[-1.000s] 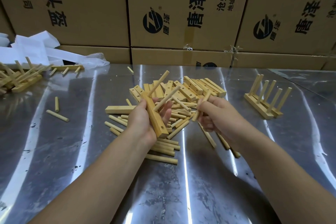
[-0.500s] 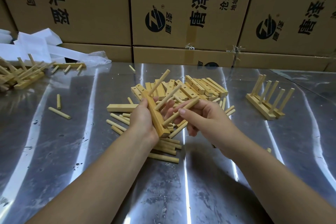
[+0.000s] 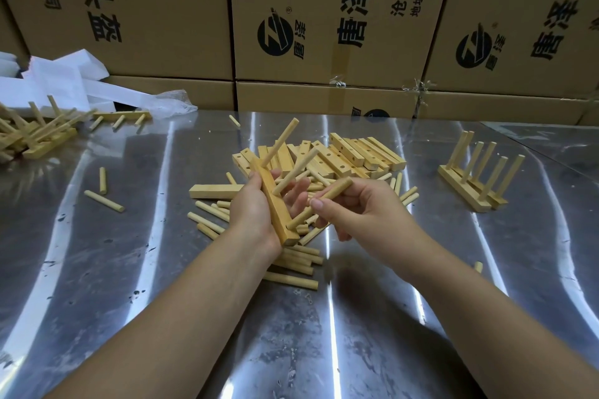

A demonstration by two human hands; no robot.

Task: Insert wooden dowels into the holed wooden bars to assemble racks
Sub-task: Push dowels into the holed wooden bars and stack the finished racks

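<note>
- The dowel (image 3: 335, 192) you are about to seat is off the tabletop, just left of centre. Its long axis slants from a near-left tip up to a far-right free end.
- That near-left tip meets the right face of the holed bar (image 3: 276, 207) close to the bar's near end. Whether it has entered a hole cannot be told from here.
- The bar's long axis runs far-left to near-right, so the dowel crosses it at a steep angle rather than lying along it.
- Two seated dowels (image 3: 280, 146) already stand out of the bar's far half, leaning far-right much like the one in hand.
- Your right hand (image 3: 363, 214) pinches the dowel mid-length, thumb on top and fingers curled beneath. It lies right of the bar and is the hand nearer the free end.
- Your left hand (image 3: 252, 214) is wrapped round the bar from the left, with its fingers showing behind the right face.
- The push should probably follow the dowel's own line, near-left into the bar, with your left hand bracing against it.
- Beneath your hands lie loose dowels (image 3: 291, 278) and, farther back, a pile of bars (image 3: 356, 155) on the metal tabletop (image 3: 129, 269).
- A finished rack (image 3: 476, 178) stands well apart to the right.
</note>
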